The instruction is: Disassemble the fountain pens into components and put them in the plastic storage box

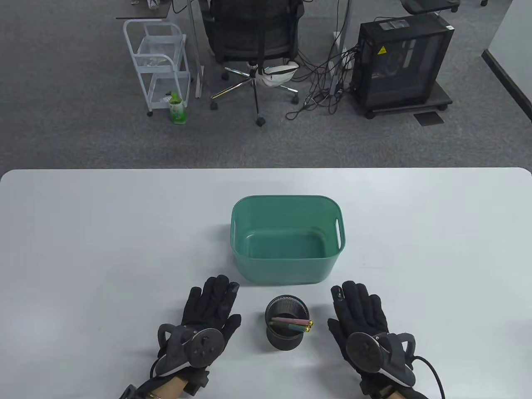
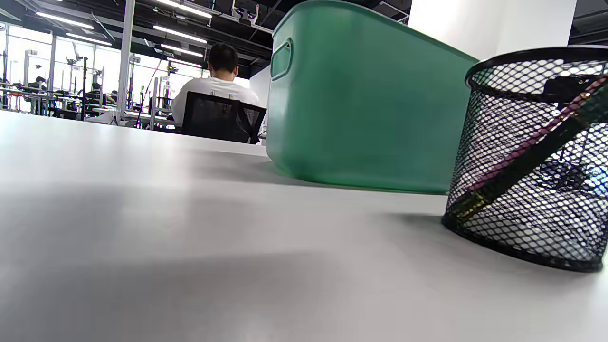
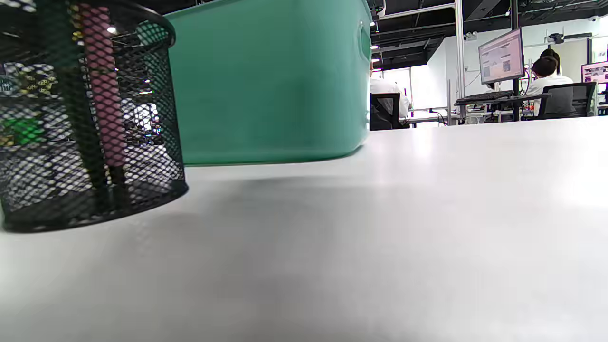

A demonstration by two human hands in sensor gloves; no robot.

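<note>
Pink and green fountain pens w/ gold tips in black mesh cup, leaning rightward; we judge right hand nearer. Left hand and right flat, fingers spread, empty.

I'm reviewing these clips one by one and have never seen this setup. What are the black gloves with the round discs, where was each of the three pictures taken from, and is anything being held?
There is no machine here: these are a person's two hands in black sensor gloves. The round disc strapped to the back of each is a motion tracker, not something held.

The large picture looks down at the white table. The left hand and the right hand lie flat on it, fingers straight, with no grip on anything.

Between them stands a black mesh pen cup with a pink pen and a green pen leaning inside. Behind it sits a green plastic box, with nothing visible inside.

The other two pictures come from cameras on each wrist, low above the table, so the cup and box look huge.
</note>
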